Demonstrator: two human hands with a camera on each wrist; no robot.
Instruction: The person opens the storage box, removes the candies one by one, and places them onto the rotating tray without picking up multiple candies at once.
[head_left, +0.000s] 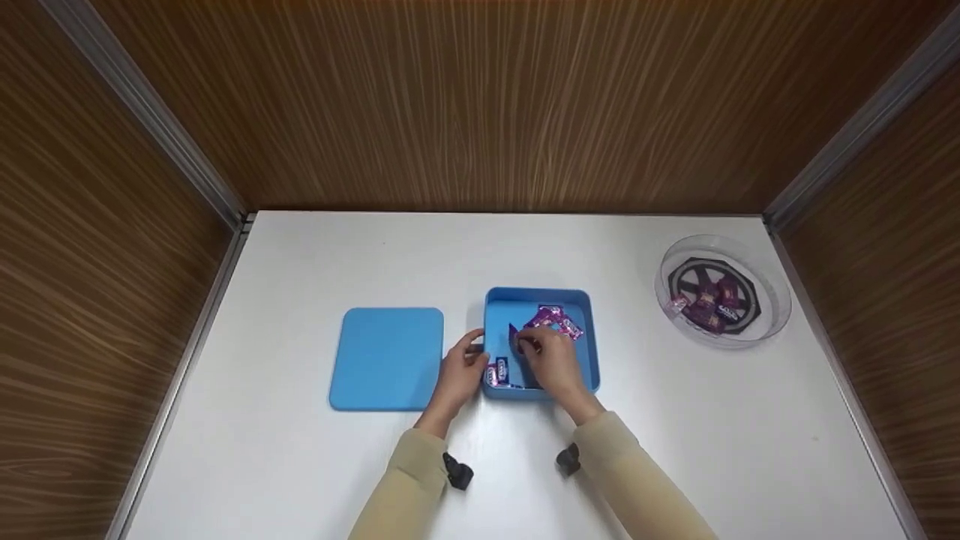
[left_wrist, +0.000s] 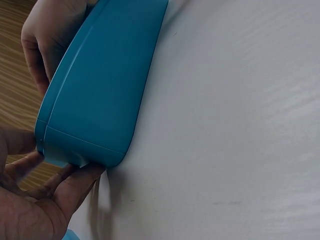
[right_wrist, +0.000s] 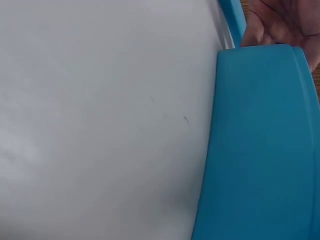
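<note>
In the head view an open blue square box [head_left: 504, 311] stands on the white table. My right hand [head_left: 555, 364] reaches inside it and pinches a purple-wrapped candy [head_left: 513, 334] between thumb and fingers. My left hand [head_left: 458, 373] rests against the box's left outer wall, its fingers spread along that side; the left wrist view shows these fingertips touching the wall. Several purple candies [head_left: 551, 319] lie loosely toward the box's back right. Two small packets, a pinkish one [head_left: 492, 373] and a dark blue one [head_left: 502, 370], stand side by side in the front left corner.
A flat blue lid [head_left: 387, 360] lies left of the box. At the back right, a round clear container [head_left: 780, 315] holds several purple candies [head_left: 705, 304]. Wood-patterned panels [head_left: 480, 112] enclose the table at the back and both sides.
</note>
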